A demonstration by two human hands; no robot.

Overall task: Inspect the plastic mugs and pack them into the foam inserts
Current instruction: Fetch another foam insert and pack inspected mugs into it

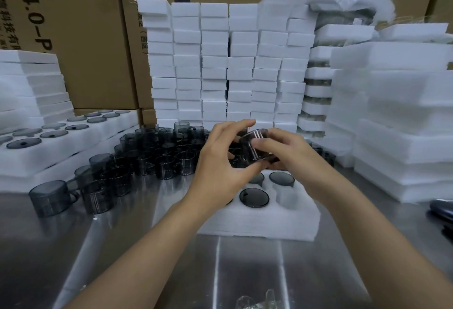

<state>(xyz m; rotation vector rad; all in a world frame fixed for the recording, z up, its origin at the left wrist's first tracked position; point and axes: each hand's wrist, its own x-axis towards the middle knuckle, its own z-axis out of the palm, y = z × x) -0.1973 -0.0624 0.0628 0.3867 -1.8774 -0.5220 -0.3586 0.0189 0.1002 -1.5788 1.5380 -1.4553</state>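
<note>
1. Both hands are holding one smoky grey, see-through plastic mug [255,148]. The left hand [220,161] is curling its thumb and fingers around the left side, and the right hand [282,152] is gripping it from the right, with the fingers lying over the top.
2. This mug is hanging in the air, tilted, with one round end turned upward. It is just above the far part of the white foam insert with round pockets [257,220], which is lying on the brushed steel table [122,247].
3. Two packed grey mugs [253,197] are sitting in the pockets and showing dark round ends. The pocket at the near right seems to be empty, but I cannot say it for sure.
4. I am judging that the inspecting step is going on. For packing, the mug must come down and a little toward the person, with its axis standing upright. The right hand is the nearer one to that pocket.
5. Many loose grey mugs [147,157] are standing crowded together on the table, to the left of the hands.
</note>
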